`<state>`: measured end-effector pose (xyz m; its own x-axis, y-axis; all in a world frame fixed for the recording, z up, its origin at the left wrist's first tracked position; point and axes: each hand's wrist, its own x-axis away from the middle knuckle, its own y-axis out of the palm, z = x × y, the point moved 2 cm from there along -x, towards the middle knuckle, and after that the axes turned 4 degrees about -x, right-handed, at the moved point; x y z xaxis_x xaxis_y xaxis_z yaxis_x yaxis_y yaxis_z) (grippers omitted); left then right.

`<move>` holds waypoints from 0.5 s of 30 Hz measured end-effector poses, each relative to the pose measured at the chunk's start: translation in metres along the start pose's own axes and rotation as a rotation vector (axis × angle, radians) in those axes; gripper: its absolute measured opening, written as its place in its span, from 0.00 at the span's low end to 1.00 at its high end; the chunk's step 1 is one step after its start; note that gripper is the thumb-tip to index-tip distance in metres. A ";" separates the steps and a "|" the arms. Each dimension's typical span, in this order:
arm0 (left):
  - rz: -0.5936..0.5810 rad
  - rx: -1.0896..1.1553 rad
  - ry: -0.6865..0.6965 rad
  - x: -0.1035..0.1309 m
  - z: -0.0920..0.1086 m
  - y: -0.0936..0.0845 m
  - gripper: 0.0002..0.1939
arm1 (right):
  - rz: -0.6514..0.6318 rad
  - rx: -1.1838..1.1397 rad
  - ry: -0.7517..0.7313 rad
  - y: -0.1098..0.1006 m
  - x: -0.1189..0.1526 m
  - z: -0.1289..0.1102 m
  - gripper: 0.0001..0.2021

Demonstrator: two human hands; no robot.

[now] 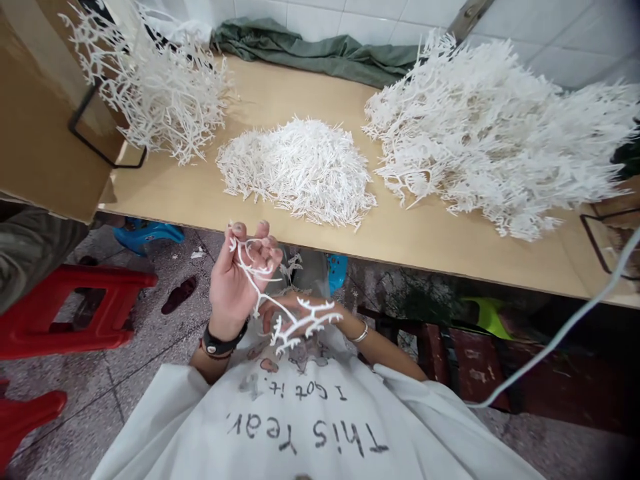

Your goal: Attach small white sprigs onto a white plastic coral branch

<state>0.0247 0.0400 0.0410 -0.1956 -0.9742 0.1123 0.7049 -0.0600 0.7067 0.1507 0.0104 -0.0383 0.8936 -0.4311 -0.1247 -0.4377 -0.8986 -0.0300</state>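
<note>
A thin white plastic branch [295,327] with short forked twigs hangs in front of my shirt. My left hand [243,280] is turned palm up, its fingers curled around the upper end of the branch. Behind the lower part of the branch is my right hand [271,309], with its fingers curled in close to the stem. The twigs partly cover it, so what those fingers hold is hidden. Beyond my hands, a pile of short white plastic twigs [310,167] lies at the middle of the cardboard-topped table [300,237].
A large heap of branched white pieces [500,133] covers the table's right side. A smaller heap [165,100] lies at the left by a cardboard box [45,120]. Green cloth [310,50] runs along the tiled wall. A red stool [75,313] stands at left; a pale cable [565,333] crosses at right.
</note>
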 end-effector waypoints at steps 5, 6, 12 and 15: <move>-0.073 -0.183 -0.013 -0.013 0.017 -0.017 0.16 | 0.167 0.116 0.044 0.010 -0.007 -0.004 0.12; -0.073 -0.241 -0.009 -0.016 0.018 -0.024 0.15 | 0.203 0.133 0.024 0.010 -0.008 -0.009 0.12; -0.098 -0.527 -0.014 -0.014 0.017 -0.061 0.23 | 0.351 0.069 -0.048 0.002 -0.002 -0.043 0.16; -0.240 -0.631 -0.087 0.004 0.010 -0.072 0.25 | 0.459 0.063 -0.127 0.000 0.002 -0.063 0.16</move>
<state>-0.0332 0.0429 -0.0026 -0.4322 -0.8984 0.0777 0.8925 -0.4139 0.1795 0.1587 0.0045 0.0237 0.5892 -0.7652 -0.2594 -0.7928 -0.6095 -0.0027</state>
